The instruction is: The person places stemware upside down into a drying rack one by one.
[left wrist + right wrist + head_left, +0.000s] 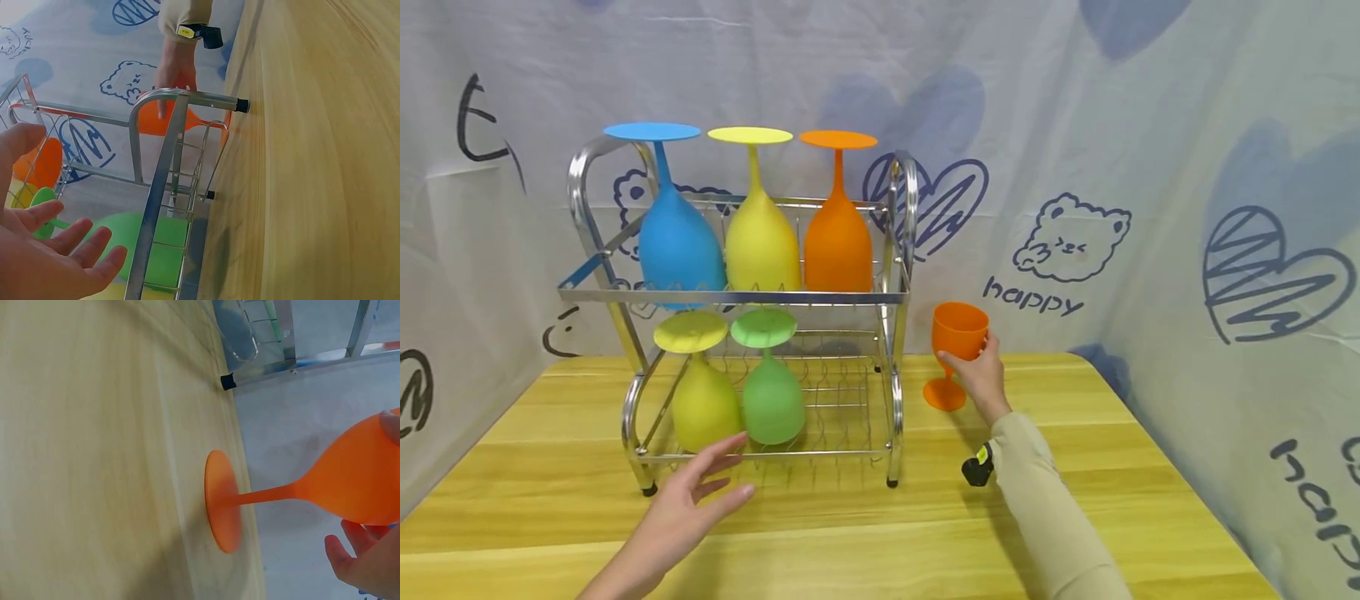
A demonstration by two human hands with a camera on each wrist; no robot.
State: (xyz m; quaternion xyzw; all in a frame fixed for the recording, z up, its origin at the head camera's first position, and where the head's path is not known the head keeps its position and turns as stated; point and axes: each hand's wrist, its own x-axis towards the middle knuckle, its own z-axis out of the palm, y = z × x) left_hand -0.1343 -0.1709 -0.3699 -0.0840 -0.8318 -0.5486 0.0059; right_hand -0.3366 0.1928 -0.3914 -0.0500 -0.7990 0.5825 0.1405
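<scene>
"happy" under a bear drawing on the backdrop cloth [1150, 125], partly cut lettering at its right edge

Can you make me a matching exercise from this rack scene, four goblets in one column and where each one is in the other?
Goblets:
1. blue goblet
2. green goblet
3. upright orange goblet
4. upside-down orange goblet

Places:
A. lower shelf of the rack, next to a yellow one
B. on the table, held by the right hand
C. upper shelf, left end
D. upper shelf, right end

Pairs: 1-C, 2-A, 3-B, 4-D
</scene>
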